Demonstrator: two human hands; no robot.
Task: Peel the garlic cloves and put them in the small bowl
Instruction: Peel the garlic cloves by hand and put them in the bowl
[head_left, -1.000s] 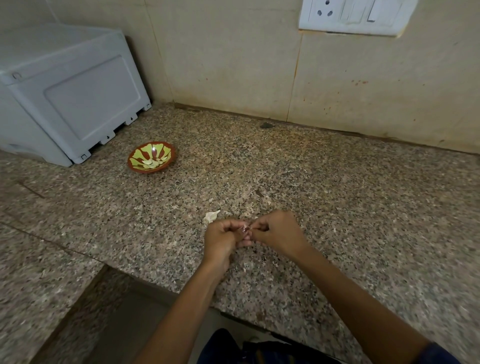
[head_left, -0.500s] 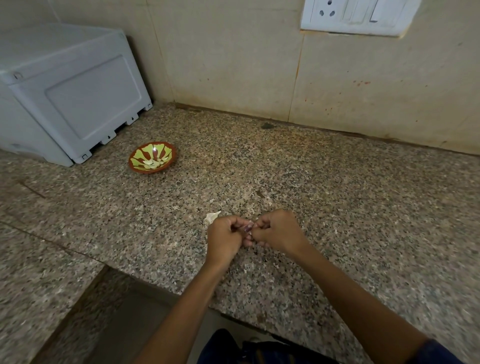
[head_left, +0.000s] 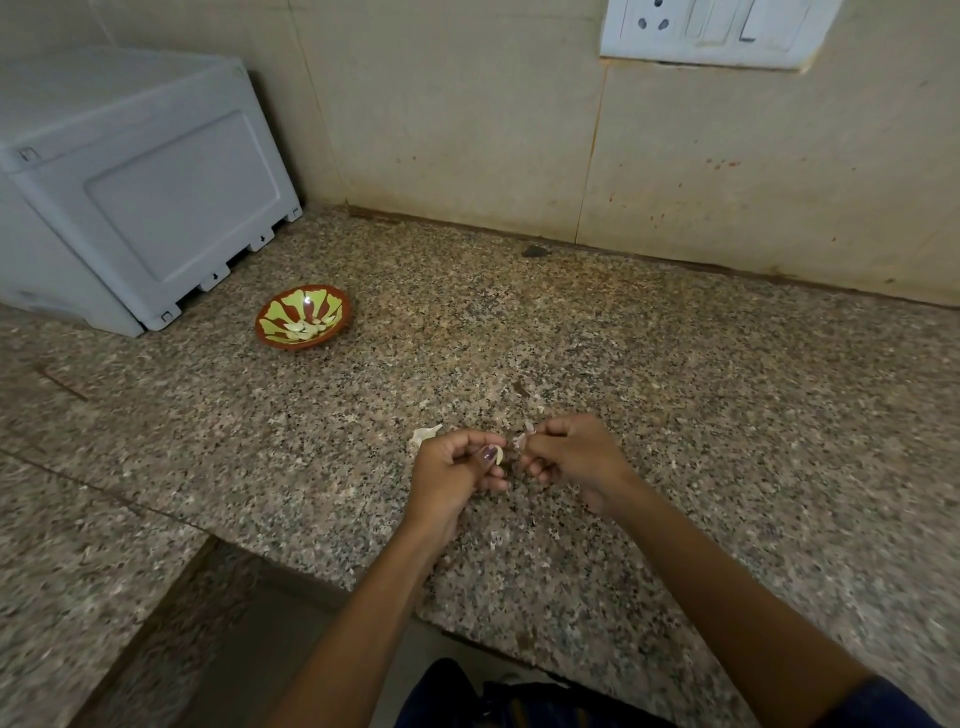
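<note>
Hands meet over the countertop (head_left: 675, 415): left hand (head_left: 452, 478) fingers pinch a garlic clove (head_left: 500, 454), right hand (head_left: 569, 457) fingers pinch its skin (head_left: 521, 440).

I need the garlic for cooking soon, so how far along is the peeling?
Done: a few pale peeled cloves already lie in the small bowl. In hand: the left hand pinches a clove that looks mostly bare, while the right hand holds a scrap of skin. Left: that clove must still go into the bowl, and another piece, maybe unpeeled, waits on the counter.
</note>
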